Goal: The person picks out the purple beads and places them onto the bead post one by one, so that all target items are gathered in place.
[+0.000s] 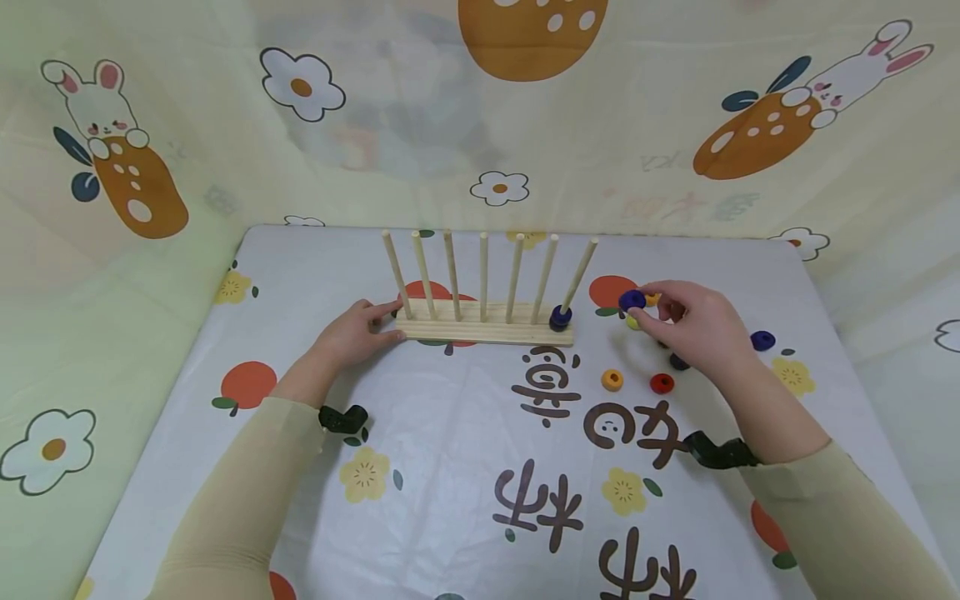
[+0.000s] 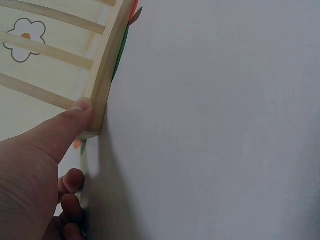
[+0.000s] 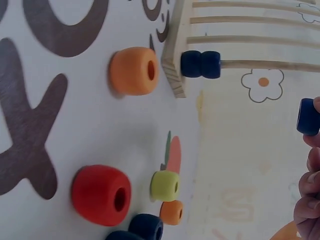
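Observation:
A wooden peg stand [image 1: 483, 333] with a row of upright pegs stands toward the back of the table. My left hand [image 1: 358, 335] holds its left end, thumb at the front corner, a finger behind. In the left wrist view the thumb [image 2: 67, 122] presses on the base and the other fingers are curled below. Two dark blue beads [image 3: 200, 64] sit stacked on the rightmost peg. To the right of the stand, my right hand [image 1: 701, 325] pinches another blue bead [image 1: 632, 301] between thumb and finger, above the table.
Loose beads lie right of the stand: an orange bead [image 1: 612, 380], a red bead [image 1: 662, 383], a yellow-green bead [image 3: 165, 185], another orange bead [image 3: 171, 212], dark beads [image 3: 146, 226] and a blue bead [image 1: 762, 340]. A patterned cloth [image 1: 420, 517] covers the table; printed curtains hang around it.

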`<state>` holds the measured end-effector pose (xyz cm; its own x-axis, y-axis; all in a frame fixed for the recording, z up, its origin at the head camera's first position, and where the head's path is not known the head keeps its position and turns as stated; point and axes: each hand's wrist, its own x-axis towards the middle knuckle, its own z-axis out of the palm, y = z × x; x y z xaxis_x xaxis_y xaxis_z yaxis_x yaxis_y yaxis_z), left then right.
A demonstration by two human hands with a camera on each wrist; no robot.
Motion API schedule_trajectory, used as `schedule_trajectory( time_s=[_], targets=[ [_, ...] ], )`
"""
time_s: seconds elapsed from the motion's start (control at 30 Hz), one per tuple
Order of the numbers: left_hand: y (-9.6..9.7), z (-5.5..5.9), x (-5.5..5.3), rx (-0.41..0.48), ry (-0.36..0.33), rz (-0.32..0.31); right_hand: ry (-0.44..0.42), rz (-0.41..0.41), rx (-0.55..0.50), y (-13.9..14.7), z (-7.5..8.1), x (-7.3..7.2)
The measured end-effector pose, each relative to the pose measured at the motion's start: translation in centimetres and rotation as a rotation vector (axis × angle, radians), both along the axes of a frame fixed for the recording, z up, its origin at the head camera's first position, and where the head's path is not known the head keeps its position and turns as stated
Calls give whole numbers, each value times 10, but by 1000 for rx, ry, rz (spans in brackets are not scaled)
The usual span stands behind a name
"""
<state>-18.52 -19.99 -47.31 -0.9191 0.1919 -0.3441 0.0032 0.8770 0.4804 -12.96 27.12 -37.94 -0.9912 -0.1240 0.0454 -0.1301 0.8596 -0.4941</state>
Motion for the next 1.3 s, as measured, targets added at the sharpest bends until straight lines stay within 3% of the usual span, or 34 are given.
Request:
schedule_trajectory(
  time_s=[0.4, 1.07, 1.3],
  targets=[
    [-2, -1, 0, 2, -1, 0, 26, -28, -60, -10, 10, -5],
    [-1, 1, 1, 3, -18, 16, 208, -10, -211, -36, 44, -16],
    [1, 0, 0, 3, -10, 9, 227, -25, -235, -43, 56, -19]
  ],
)
